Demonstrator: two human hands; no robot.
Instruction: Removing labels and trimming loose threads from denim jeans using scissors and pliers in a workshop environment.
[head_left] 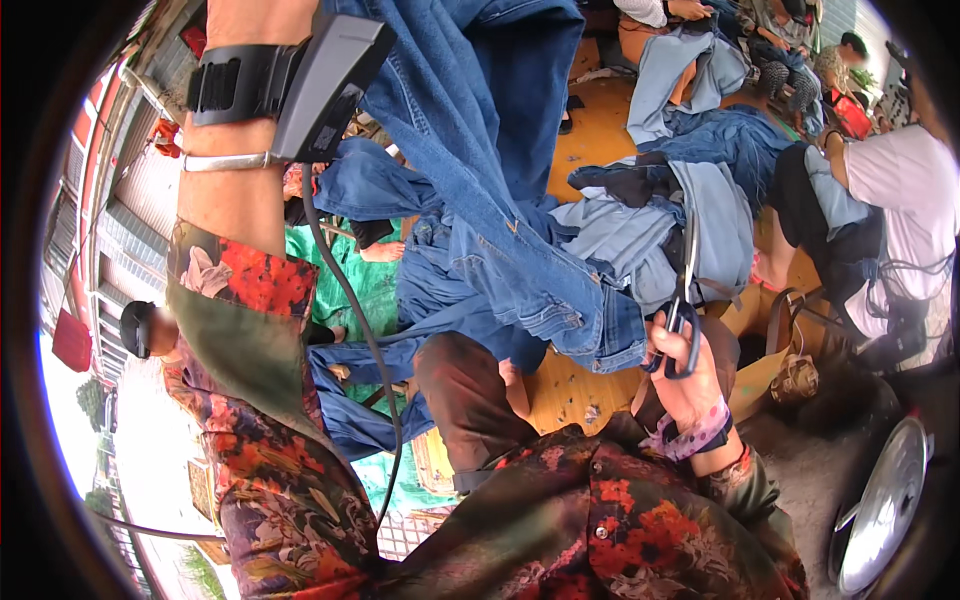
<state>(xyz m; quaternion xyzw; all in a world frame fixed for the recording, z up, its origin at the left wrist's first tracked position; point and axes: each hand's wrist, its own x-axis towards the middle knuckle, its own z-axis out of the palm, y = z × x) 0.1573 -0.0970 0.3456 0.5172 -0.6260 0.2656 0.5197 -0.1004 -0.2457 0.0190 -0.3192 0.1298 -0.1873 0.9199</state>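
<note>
My left forearm (240, 160), with a black strap, a dark grey device and a silver bangle, rises past the top edge; that hand is out of sight. My right hand (680, 365) grips black-handled scissors (681, 335), their blades upright. Right beside it lies the waistband of blue jeans (610, 320), whose legs stretch up toward my raised left arm; whether my right fingers also hold the denim I cannot tell. Behind the scissors is a heap of pale and dark blue denim (635, 230).
Co-workers sit around a wooden surface (570, 390) among garments: a person in white (895, 220) at right, others (780, 50) at the back, one in a black cap (148, 330) at left. A green sheet (305, 260) lies below. A round silver metal object (880, 510) stands lower right.
</note>
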